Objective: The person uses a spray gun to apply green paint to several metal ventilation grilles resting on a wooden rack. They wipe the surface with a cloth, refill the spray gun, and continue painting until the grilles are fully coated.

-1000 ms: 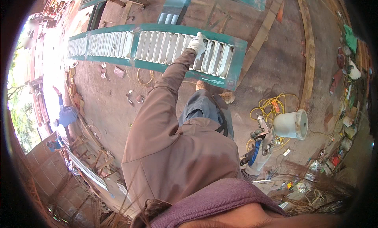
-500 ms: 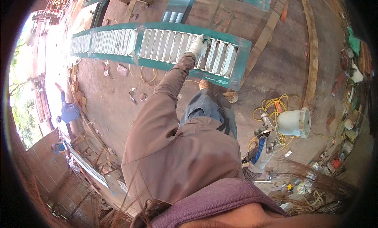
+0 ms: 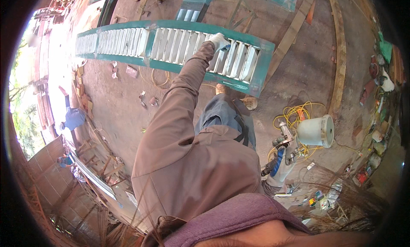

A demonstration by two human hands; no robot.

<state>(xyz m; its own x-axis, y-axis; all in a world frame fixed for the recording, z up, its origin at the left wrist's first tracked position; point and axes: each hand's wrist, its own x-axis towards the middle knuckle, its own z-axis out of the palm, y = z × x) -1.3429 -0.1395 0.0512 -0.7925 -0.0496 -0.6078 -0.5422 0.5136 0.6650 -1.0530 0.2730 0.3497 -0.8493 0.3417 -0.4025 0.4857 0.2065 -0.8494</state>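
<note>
the shutter lies under the left hand, whose closure i cannot tell. the right hand grips the gun, its cup jutting rightward.

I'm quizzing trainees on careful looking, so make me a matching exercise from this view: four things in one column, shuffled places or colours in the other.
Things:
1. Left grip
2. Spray gun
3. Coiled line
4. Panel frame

Places or colours:
A. In the right grip
B. Green
C. At the pale slats
D. Yellow, on the floor

Pairs: 1-C, 2-A, 3-D, 4-B
</note>
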